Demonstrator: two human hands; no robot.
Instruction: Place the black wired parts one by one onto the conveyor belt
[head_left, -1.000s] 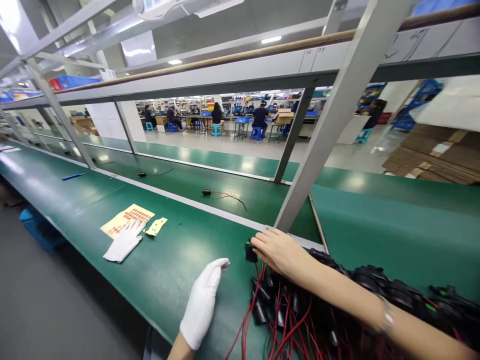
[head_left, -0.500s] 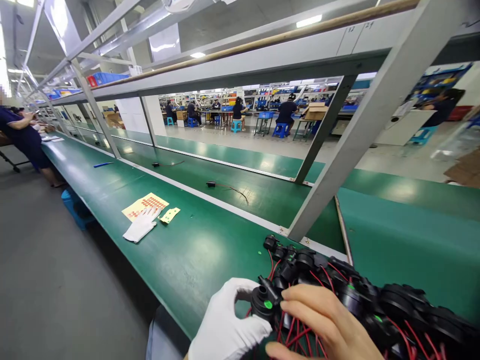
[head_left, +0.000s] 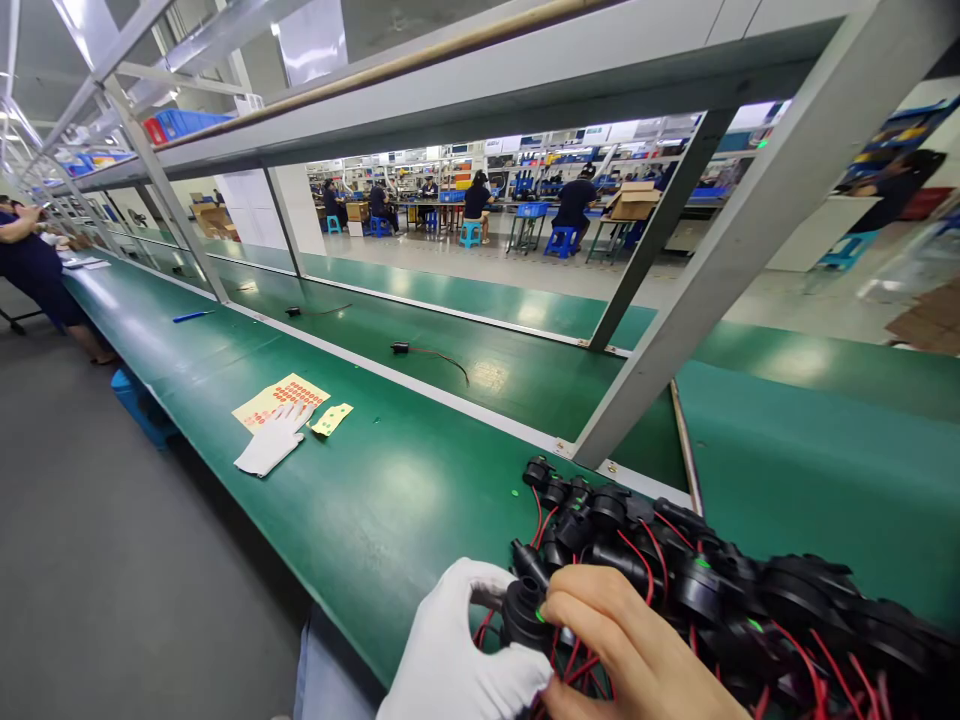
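My left hand [head_left: 469, 645], in a white glove, curls its thumb and fingers around a small black pump [head_left: 523, 612] with a round top and a short spout. Bare, my right hand [head_left: 626, 635] bends over the pump's right side. Its fingertips press at a green dot sticker [head_left: 540, 615] on the housing and partly cover it. The right thumb sits low, close to the gloved fingers. Red wires [head_left: 581, 665] run beneath both hands. To the right lies a heap of similar black pumps [head_left: 697, 585], some with green dots.
Further left on the green bench [head_left: 375, 520] lie a white glove [head_left: 274, 442], an orange-dot sticker sheet [head_left: 289, 395] and a small green-dot sheet [head_left: 332, 419]. Single wired pumps [head_left: 401, 348] rest behind the rail. A metal post [head_left: 720, 250] slants up ahead. Other people sit in the background.
My right fingertips have moved left onto the pump's green dot, which showed fully before. The left hand keeps its hold. The view has shifted slightly.
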